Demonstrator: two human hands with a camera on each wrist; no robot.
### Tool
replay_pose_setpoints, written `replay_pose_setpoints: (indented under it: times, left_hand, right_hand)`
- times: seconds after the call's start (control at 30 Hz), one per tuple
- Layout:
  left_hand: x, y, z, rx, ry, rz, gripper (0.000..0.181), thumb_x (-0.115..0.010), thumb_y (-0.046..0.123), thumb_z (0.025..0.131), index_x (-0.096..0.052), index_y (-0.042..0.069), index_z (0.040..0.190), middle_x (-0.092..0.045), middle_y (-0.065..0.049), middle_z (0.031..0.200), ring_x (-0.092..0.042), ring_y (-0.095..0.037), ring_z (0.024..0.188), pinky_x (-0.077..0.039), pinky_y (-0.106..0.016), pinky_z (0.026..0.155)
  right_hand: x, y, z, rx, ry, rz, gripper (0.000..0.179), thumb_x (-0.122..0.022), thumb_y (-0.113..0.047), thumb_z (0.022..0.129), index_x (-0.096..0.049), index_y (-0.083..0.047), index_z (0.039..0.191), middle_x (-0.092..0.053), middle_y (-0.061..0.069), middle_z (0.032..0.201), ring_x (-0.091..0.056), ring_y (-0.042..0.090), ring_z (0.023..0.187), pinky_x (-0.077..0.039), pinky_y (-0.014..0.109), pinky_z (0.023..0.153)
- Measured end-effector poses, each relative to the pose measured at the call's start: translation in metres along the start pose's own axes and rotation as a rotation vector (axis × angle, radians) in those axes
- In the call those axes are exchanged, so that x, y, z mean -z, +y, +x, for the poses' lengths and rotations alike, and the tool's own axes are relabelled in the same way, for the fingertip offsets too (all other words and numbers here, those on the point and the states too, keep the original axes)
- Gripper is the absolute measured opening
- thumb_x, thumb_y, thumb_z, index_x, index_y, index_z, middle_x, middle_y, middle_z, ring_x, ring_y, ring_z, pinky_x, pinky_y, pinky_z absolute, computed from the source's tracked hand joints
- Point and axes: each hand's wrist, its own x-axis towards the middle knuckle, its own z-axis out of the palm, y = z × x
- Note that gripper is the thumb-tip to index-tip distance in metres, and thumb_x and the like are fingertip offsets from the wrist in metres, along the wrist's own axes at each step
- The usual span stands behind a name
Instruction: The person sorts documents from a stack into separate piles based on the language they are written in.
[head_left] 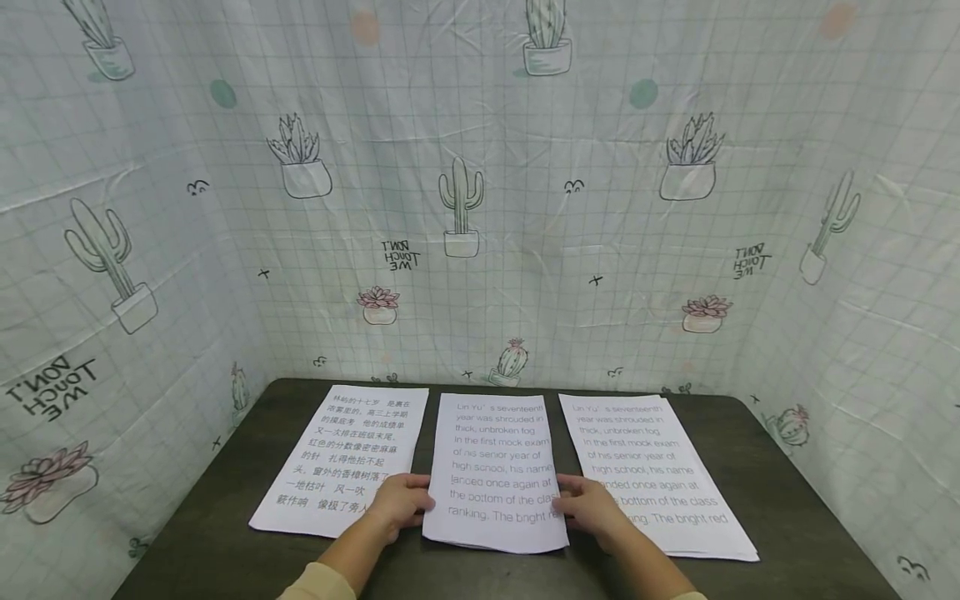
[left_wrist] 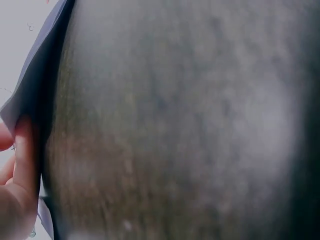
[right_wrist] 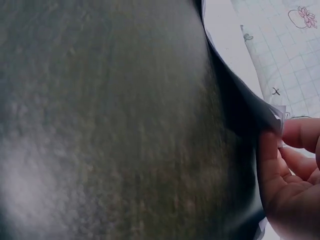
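Observation:
In the head view a middle stack of printed paper sheets (head_left: 498,533) with large English text lies between both hands. My left hand (head_left: 401,504) pinches its left edge near the lower corner. On the opposite edge my right hand (head_left: 592,508) pinches the sheets between thumb and fingers. Both wrist views show the paper (left_wrist: 37,60) curving up at the pinched edge, with dark shadow beneath it. The left fingers (left_wrist: 27,155) and right fingers (right_wrist: 270,155) are partly cut off by the frame.
To the left lies a paper stack with Chinese text (head_left: 322,458), partly behind my left hand. A second English-text stack (head_left: 675,467) lies on the right, partly covered by my right hand. Everything rests on a dark table (head_left: 210,492); a cactus-print curtain (head_left: 510,208) surrounds it.

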Motion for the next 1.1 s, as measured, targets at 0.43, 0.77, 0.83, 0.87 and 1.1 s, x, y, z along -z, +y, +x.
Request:
replay_pose_setpoints:
  times: [0.43, 0.77, 0.83, 0.87, 1.1]
  left_hand:
    - [-0.0057, -0.0013, 0.0013, -0.010, 0.121, 0.092, 0.039, -0.069, 0.004, 0.083, -0.062, -0.010, 0.119, -0.069, -0.016, 0.102, -0.066, -0.015, 0.079, -0.056, -0.031, 0.065]
    - [-0.0063, -0.0026, 0.0031, -0.064, 0.168, 0.120, 0.040, -0.065, 0.004, 0.083, -0.064, -0.005, 0.122, -0.068, -0.022, 0.113, -0.068, -0.017, 0.082, -0.057, -0.032, 0.067]
    - [-0.0065, -0.0016, 0.0024, -0.077, 0.177, 0.128, 0.041, -0.065, 0.004, 0.083, -0.064, -0.004, 0.123, -0.066, -0.024, 0.119, -0.068, -0.020, 0.088, -0.058, -0.033, 0.071]
    - [-0.0065, -0.0013, 0.0021, -0.082, 0.177, 0.127, 0.042, -0.065, 0.004, 0.083, -0.063, -0.003, 0.124, -0.066, -0.024, 0.120, -0.068, -0.021, 0.089, -0.058, -0.034, 0.072]
    - [-0.0073, -0.0018, 0.0024, -0.059, 0.135, 0.069, 0.045, -0.064, 0.007, 0.085, -0.059, -0.005, 0.128, -0.069, -0.016, 0.102, -0.067, -0.017, 0.078, -0.057, -0.031, 0.067]
  right_hand:
    - [-0.0032, 0.0025, 0.0010, 0.005, 0.022, -0.007, 0.054, -0.064, 0.004, 0.082, -0.050, 0.011, 0.134, -0.068, 0.012, 0.096, -0.068, 0.018, 0.083, -0.058, 0.043, 0.076]
    - [-0.0073, 0.0053, 0.0016, 0.011, 0.037, 0.022, 0.055, -0.064, 0.006, 0.081, -0.050, 0.013, 0.133, -0.068, 0.012, 0.094, -0.067, 0.017, 0.081, -0.059, 0.042, 0.076]
    - [-0.0076, 0.0052, 0.0017, 0.008, 0.036, 0.027, 0.055, -0.064, 0.006, 0.081, -0.050, 0.012, 0.134, -0.068, 0.012, 0.094, -0.067, 0.017, 0.081, -0.059, 0.042, 0.076]
    - [-0.0077, 0.0051, 0.0017, 0.006, 0.038, 0.025, 0.055, -0.064, 0.006, 0.081, -0.050, 0.012, 0.133, -0.068, 0.011, 0.094, -0.067, 0.017, 0.081, -0.059, 0.042, 0.076]
    - [-0.0070, 0.0045, 0.0007, 0.002, 0.040, 0.006, 0.055, -0.065, 0.005, 0.080, -0.051, 0.012, 0.133, -0.067, 0.011, 0.093, -0.066, 0.016, 0.081, -0.058, 0.042, 0.076]
